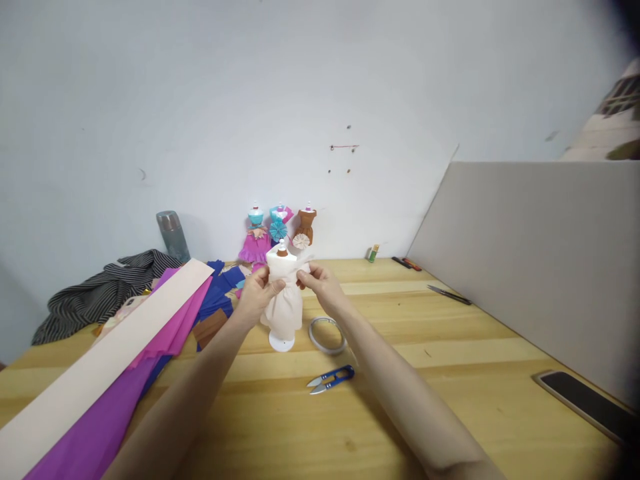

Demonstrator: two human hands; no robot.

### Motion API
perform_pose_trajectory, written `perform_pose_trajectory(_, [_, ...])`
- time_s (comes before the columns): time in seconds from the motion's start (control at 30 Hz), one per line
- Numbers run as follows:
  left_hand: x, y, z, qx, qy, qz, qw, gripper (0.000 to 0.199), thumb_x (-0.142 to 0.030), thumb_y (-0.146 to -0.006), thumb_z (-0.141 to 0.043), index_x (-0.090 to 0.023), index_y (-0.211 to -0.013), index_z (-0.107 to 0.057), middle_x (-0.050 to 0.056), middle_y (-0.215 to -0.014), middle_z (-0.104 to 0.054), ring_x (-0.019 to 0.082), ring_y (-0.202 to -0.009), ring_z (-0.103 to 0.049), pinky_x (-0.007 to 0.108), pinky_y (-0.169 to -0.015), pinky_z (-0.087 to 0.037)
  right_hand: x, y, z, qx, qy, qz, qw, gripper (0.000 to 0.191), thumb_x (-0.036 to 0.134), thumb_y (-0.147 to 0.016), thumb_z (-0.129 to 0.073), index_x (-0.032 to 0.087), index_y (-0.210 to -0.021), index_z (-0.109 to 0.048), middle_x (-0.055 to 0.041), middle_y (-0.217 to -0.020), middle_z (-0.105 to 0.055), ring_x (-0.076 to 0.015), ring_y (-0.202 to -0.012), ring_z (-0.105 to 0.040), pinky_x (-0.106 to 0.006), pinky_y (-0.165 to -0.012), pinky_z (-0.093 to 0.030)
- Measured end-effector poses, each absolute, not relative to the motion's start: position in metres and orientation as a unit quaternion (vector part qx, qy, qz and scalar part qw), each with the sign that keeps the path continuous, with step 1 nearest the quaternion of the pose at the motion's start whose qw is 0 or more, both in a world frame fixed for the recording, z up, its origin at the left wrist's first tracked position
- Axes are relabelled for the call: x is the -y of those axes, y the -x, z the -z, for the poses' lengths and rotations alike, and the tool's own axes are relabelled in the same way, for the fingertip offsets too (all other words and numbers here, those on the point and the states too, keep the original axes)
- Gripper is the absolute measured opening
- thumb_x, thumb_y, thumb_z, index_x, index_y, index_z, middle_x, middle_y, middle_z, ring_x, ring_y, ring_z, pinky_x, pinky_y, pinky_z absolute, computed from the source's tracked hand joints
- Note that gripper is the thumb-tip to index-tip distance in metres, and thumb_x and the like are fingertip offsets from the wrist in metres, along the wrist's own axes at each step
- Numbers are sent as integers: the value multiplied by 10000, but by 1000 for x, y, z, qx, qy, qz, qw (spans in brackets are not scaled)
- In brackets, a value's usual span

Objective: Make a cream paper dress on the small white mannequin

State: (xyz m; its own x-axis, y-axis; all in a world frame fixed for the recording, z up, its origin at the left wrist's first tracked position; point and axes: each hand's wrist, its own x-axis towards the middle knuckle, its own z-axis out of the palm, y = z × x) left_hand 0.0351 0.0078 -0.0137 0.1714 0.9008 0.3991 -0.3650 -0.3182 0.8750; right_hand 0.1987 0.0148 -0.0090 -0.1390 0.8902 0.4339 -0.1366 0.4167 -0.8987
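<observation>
A small dress form (281, 341) stands upright on its round white base, wearing a pale cream crepe-paper-like dress (283, 310) with a gathered skirt. My left hand (257, 295) grips the dress at the waist, thumb in front and fingers at the side. On the other side, my right hand (323, 287) pinches a pale strip (303, 265) that lies against the bodice. The fingertips partly hide the strip's ends. Below the right wrist lies a roll of white tape (327, 335). Blue-handled thread snips (331, 379) rest nearer to me, blades pointing left.
Behind stand three dressed forms: a pink-skirted one (255, 243), a blue one (279, 230) and a brown one (307, 225). Coloured paper (100, 400), striped cloth (115, 283) and a flask (173, 237) are left. A phone (585, 405), pen (449, 294) and grey panel (530, 253) are right.
</observation>
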Motion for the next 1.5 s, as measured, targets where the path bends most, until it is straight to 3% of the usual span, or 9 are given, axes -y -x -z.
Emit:
perform_pose_trajectory(0.37, [-10,-33,16,-231,-562,-590,532,548,-425,-539,-865,-118,-955,-683,81,-880,-742,194,-773,-659,277,-705,-498,-9,-196,4,568,281,-502,589,340,478,-650,-720,190,-615,-543,54,-521,-447,-83,-488,-376,-247,-505,-298])
perform_pose_trajectory(0.67, [-14,-27,24,-213,-578,-564,551,538,-430,-588,-845,-118,-990,-672,97,-880,-744,217,-804,-679,298,-734,-516,-8,-198,1,532,268,-550,585,378,494,-609,-762,187,-613,-540,45,-543,-477,-79,-474,-400,-238,-481,-322])
perform_pose_trajectory(0.9, [-15,-26,24,-199,-576,-550,571,637,-460,-556,-855,-132,-1060,-644,118,-980,-727,248,-893,-670,289,-727,-514,-8,-190,7,530,274,-548,586,422,539,-586,-776,189,-619,-542,55,-528,-481,-76,-473,-390,-235,-490,-313])
perform_pose_trajectory(1.3, [-15,-27,26,-179,-584,-541,578,746,-493,-550,-849,-147,-1163,-604,143,-1115,-674,284,-1019,-630,342,-853,-496,-4,-170,16,527,291,-519,607,317,468,-632,-733,201,-680,-567,31,-619,-561,-113,-577,-461,-251,-579,-386])
perform_pose_trajectory(1.5, [-16,-28,27,-172,-582,-544,579,777,-489,-543,-854,-164,-1194,-580,139,-1166,-652,277,-1051,-614,324,-870,-487,-3,-167,19,523,317,-509,605,280,415,-640,-710,214,-697,-523,40,-603,-561,-118,-550,-479,-248,-546,-387])
